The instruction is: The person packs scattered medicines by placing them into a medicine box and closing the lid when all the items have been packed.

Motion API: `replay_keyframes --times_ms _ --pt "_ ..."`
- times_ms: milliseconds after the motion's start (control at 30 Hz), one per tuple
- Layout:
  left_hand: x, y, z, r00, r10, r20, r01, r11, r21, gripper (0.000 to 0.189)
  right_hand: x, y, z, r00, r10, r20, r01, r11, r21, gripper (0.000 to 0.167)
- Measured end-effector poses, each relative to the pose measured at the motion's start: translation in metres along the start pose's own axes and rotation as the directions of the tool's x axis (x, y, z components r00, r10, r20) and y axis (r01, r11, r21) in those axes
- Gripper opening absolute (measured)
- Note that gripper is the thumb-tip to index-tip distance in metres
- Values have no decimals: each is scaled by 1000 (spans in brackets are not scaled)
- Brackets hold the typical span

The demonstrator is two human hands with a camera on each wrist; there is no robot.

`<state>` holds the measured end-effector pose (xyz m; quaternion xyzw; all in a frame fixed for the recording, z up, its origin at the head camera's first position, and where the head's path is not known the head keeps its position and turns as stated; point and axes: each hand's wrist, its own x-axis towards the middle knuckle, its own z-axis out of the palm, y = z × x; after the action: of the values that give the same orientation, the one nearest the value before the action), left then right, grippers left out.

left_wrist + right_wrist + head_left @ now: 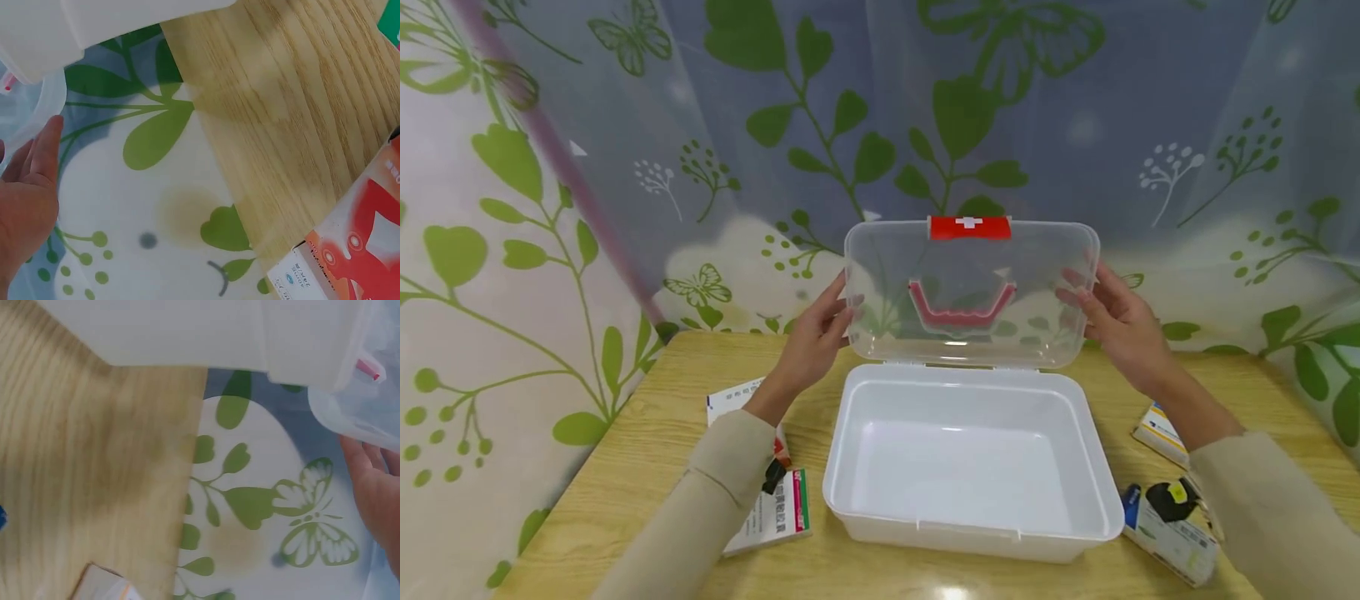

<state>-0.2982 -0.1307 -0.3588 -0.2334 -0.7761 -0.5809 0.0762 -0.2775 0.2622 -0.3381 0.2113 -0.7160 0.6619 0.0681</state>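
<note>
A white plastic box (pixel 970 537) stands on the wooden table with its clear hinged lid (pixel 966 271) raised upright behind it. The lid carries a red latch with a white cross (pixel 970 227) on its upper edge and a pink-red handle (pixel 962 317) in its middle. My left hand (pixel 816 337) holds the lid's left edge; in the left wrist view its fingers reach behind the rim. At the opposite edge my right hand (pixel 1123 329) grips the lid, thumb near the front and fingers showing through the plastic from behind.
Left of the box lie a white medicine carton (pixel 730 400) and another with a green and pink end (pixel 782 508), partly under the left forearm. On the right are a small carton (pixel 1161 433) and a pale green-white one (pixel 1172 542). A patterned curtain (pixel 820 100) hangs behind the table.
</note>
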Motion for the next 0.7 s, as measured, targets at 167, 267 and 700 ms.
replay_keyframes --times_ms 167,267,700 --pt "0 0 0 998 -58 31 57 998 10 53 -4 8 -3 998 58 3 -58 997 -43 56" --pt "-2 0 0 993 -109 45 107 994 33 53 -6 13 -5 996 89 6 -88 994 -65 56" --pt "-9 -10 4 965 -253 68 254 967 -3 48 -13 38 -1 973 230 14 -230 973 -34 60"
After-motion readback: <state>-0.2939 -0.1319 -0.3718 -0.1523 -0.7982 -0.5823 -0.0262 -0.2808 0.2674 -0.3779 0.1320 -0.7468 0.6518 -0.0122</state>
